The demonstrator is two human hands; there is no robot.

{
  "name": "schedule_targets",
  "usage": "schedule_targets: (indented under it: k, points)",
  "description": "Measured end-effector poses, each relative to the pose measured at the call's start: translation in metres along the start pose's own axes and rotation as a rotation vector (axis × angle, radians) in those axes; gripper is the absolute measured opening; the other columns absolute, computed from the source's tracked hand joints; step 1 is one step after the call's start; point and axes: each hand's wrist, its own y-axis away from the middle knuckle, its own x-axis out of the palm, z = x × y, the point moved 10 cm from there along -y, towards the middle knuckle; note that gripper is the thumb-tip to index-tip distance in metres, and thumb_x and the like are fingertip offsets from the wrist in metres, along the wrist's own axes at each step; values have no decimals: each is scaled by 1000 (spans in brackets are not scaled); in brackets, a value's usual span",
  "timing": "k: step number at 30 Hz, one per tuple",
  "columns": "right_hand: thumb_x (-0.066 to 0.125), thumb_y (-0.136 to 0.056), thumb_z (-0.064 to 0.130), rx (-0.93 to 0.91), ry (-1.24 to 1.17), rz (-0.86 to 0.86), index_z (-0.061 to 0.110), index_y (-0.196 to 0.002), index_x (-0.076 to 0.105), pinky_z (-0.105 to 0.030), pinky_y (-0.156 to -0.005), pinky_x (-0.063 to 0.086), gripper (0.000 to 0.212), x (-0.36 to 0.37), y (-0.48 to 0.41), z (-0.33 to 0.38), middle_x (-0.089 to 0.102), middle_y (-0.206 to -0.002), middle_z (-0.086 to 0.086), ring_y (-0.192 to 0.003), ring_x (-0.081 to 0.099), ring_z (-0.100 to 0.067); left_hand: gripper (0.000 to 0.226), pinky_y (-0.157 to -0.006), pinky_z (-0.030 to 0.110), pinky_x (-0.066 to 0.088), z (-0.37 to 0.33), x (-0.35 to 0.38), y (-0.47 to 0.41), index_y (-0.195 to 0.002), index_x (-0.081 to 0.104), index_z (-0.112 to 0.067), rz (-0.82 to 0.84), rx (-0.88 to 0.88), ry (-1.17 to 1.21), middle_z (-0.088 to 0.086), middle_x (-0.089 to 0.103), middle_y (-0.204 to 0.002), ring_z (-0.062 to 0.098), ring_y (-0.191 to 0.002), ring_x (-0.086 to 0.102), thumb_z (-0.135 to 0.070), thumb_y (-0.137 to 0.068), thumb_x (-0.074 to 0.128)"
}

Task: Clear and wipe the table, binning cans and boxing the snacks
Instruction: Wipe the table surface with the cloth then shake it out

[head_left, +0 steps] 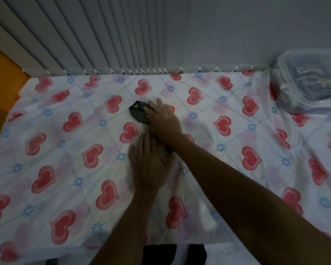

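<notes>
The left hand (148,165) lies flat, fingers straight, on the soft heart-printed tablecloth (65,169), holding nothing. Beyond it, the right hand (161,120) presses flat-fingered on what looks like a dark folded rag (138,113), half hidden beneath it. Far right, 1 clear plastic box (287,64) is cut off, its contents blurred.

Hands (161,122), dark cloth (139,114) on tablecloth (69,157)

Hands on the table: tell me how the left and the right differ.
The right hand reaches farther across the tablecloth; the left hand lies nearer the person. The right hand presses on a dark item with a green triangle; the left hand lies on the heart print, with nothing dark showing under it. Both are palm down with fingers fairly straight, close together.
</notes>
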Motion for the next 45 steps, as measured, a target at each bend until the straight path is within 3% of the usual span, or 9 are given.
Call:
schedule_targets:
  k: [3, 12, 17, 23, 30, 38, 41, 43, 45]
  points:
    - [56, -97, 26, 166, 26, -117, 7, -134, 59, -53, -112, 41, 41, -20, 12, -54, 50, -148, -17, -138, 44, -42, 79, -118, 53, 24, -3, -4, -1, -152, 45, -14, 9, -35, 14, 6, 40, -160, 26, -148, 35, -67, -93, 41]
    - [49, -97, 11, 688, 83, -159, 8, -145, 49, -52, -118, 32, 47, -83, 102, -227, 42, -155, -14, -148, 29, -38, 78, -115, 56, 26, -7, -1, 1, -150, 45, -7, 22, -33, -23, 10, 39, -160, 29, -147, 36, -59, -92, 46]
    - [47, -96, 9, 801, 95, -218, 6, -139, 55, -52, -109, 44, 43, -111, 161, -266, 47, -149, -15, -137, 43, -40, 78, -115, 56, 26, -8, 1, 1, -149, 44, -8, 7, -16, -77, 13, 39, -159, 31, -146, 36, -61, -92, 43]
    - [41, -99, 12, 863, 131, -245, 1, -135, 57, -52, -109, 41, 41, -122, 220, -295, 51, -144, -19, -134, 44, -42, 78, -115, 57, 25, -7, 2, 3, -149, 43, -8, -6, -18, -63, 13, 39, -160, 30, -147, 35, -63, -93, 41]
    - [45, -95, 9, 992, 122, -304, -1, -137, 53, -53, -112, 38, 44, -137, 307, -295, 46, -149, -20, -141, 37, -41, 77, -113, 56, 27, -7, 0, 4, -148, 42, -7, -26, 4, -66, 14, 39, -159, 31, -146, 36, -63, -95, 38]
    - [49, -94, 6, 1014, 74, -353, 0, -138, 52, -55, -98, 51, 44, -137, 342, -267, 46, -146, -20, -131, 49, -40, 79, -115, 61, 25, -4, 3, 4, -148, 40, -6, 23, -1, -4, 16, 36, -160, 32, -148, 32, -62, -93, 38]
    - [53, -91, 0, 1008, -13, -362, 2, -143, 47, -45, -102, 50, 53, -150, 337, -254, 45, -148, -17, -126, 53, -37, 78, -115, 61, 25, -3, 3, 5, -149, 40, -6, 17, -2, -13, 15, 36, -160, 32, -147, 33, -61, -94, 40]
    - [54, -90, 0, 938, -32, -410, 4, -142, 48, -39, -95, 49, 52, -169, 321, -229, 49, -143, -17, -116, 58, -35, 77, -114, 61, 27, -5, 3, 5, -148, 41, -4, 2, 13, -19, 17, 39, -159, 33, -146, 36, -60, -95, 42]
    - [54, -93, 5, 801, -73, -461, 6, -139, 50, -23, -91, 46, 46, -188, 289, -187, 53, -137, -16, -109, 58, -22, 77, -113, 62, 29, -6, 3, 4, -148, 42, -2, 14, 3, -8, 18, 40, -159, 34, -146, 37, -57, -95, 44]
